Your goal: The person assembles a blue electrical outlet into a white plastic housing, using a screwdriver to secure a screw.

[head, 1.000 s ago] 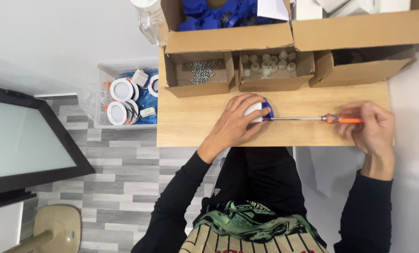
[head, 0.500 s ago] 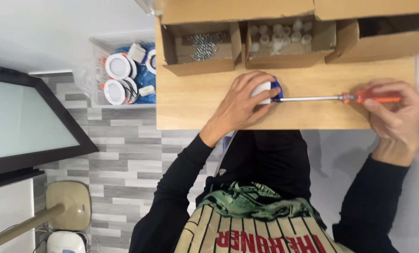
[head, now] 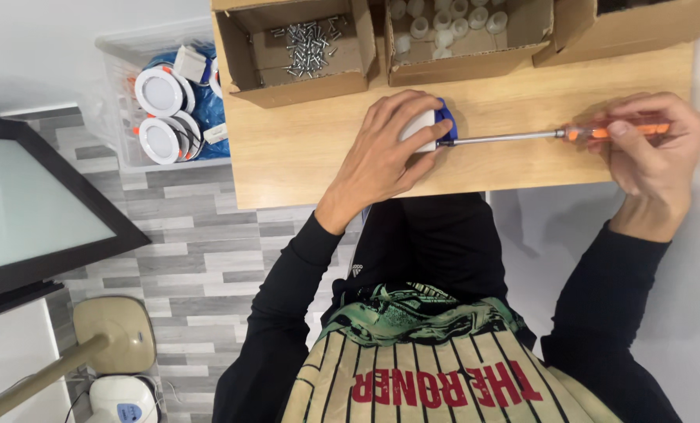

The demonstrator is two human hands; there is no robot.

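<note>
While left hand covers fitting — screwdriver touches.

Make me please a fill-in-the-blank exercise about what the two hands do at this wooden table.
1. The right hand holds a screwdriver by its ____ handle.
2. The left hand covers a small white and ____ part on the wooden table.
3. The cardboard box at the table's left end holds loose metal ____.
4. The screwdriver's metal shaft points toward the ____ hand.

Missing words: orange; blue; screws; left
</note>
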